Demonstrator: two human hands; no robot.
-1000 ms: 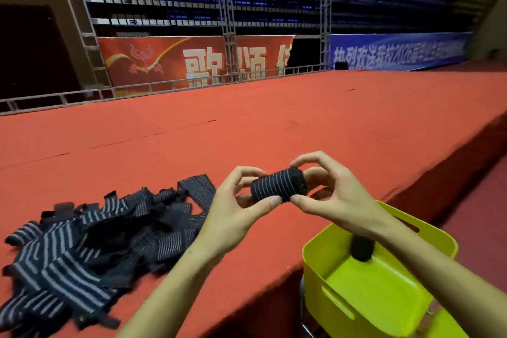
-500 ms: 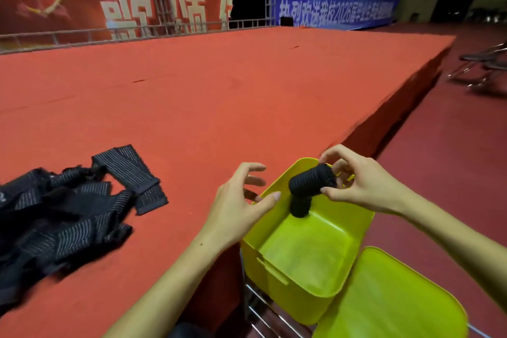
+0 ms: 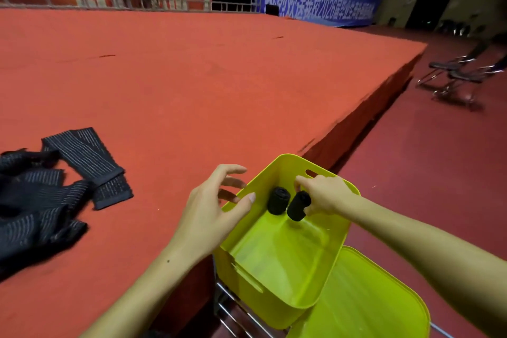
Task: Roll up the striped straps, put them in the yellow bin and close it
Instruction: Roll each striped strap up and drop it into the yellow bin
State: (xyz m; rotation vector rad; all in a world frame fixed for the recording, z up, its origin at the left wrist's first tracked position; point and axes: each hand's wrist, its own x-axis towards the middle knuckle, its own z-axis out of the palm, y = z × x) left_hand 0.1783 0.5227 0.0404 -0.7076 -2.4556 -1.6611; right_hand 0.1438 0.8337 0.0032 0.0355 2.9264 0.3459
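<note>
The open yellow bin [image 3: 277,261] stands just off the stage edge. My right hand [image 3: 325,195] reaches into it and pinches a rolled black striped strap [image 3: 298,206] low inside, beside another rolled strap [image 3: 278,200] that lies at the bin's far end. My left hand [image 3: 212,211] hovers empty, fingers spread, at the bin's left rim. A heap of unrolled black striped straps [image 3: 52,192] lies on the red stage [image 3: 192,85] at the left.
The yellow lid [image 3: 365,302] lies beside the bin at lower right. Metal bars [image 3: 241,313] show under the bin. The stage edge drops to a red floor on the right, where metal chairs [image 3: 461,74] stand.
Both hands held the rolled strap over the stage; my left hand let go and my right hand carried it down into the bin. My view swung right.
</note>
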